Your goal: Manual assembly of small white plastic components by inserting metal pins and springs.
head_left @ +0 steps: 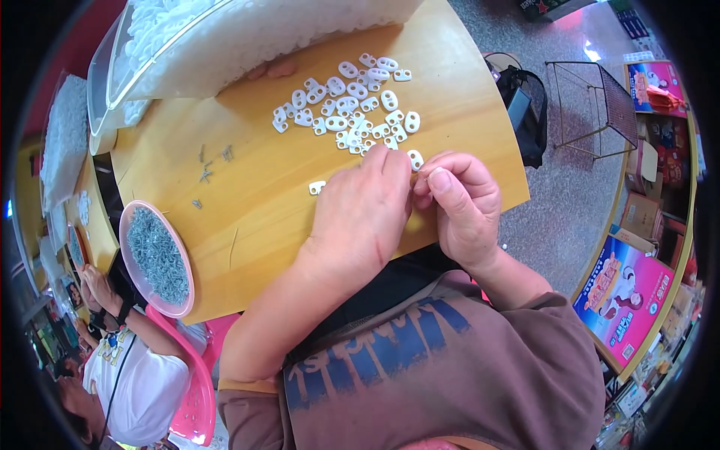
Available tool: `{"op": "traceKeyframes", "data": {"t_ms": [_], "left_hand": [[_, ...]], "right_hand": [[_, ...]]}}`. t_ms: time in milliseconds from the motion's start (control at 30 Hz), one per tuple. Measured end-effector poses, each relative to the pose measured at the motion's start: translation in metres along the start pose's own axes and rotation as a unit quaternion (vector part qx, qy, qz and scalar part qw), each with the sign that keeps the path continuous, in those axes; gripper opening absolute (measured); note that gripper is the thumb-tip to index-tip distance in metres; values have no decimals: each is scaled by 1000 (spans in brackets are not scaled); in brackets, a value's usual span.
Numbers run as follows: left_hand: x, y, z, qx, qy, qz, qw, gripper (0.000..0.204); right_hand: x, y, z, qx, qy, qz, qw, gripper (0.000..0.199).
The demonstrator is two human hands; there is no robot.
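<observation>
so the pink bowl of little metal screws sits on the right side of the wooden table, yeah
Not quite. The pink bowl of little metal screws sits on the left side of the wooden table, as the head view shows; both hands work toward the right.

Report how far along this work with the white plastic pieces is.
Done: cannot tell; no finished pile stands apart. In hand: left hand and right hand meet over something small at the fingertips, hidden. Left: a heap of white plastic pieces on the wooden table, a pink dish of small metal parts.
</observation>
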State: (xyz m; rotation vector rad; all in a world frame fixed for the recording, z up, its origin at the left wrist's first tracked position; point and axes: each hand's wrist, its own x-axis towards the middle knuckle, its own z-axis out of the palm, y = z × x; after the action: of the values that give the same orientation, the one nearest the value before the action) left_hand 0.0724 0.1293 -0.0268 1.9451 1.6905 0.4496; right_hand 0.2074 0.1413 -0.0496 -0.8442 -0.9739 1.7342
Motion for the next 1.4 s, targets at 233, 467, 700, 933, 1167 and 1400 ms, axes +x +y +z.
{"op": "traceKeyframes", "data": {"t_ms": [233, 467, 700, 933, 1167, 1400], "left_hand": [[-23, -13, 9, -159, 57, -6, 986, 10], [-55, -7, -30, -631, 72, -213, 743, 14], [-71, -3, -40, -696, 154, -168, 681, 15], [-84, -10, -43, -694, 185, -138, 682, 13], [-92, -21, -35, -687, 245, -89, 679, 13], [-94, -16, -36, -703, 260, -90, 656, 14]], "right_hand": [[0, -5, 3, -7, 13, 31, 999, 11], [-8, -18, 31, 10, -36, 80, 996, 14], [-10, -20, 59, 37, -77, 102, 991, 13], [-10, -13, 75, 49, -109, 100, 988, 12], [-11, -8, 84, 57, -126, 105, 985, 12], [-11, -8, 90, 74, -135, 103, 983, 10]]}}
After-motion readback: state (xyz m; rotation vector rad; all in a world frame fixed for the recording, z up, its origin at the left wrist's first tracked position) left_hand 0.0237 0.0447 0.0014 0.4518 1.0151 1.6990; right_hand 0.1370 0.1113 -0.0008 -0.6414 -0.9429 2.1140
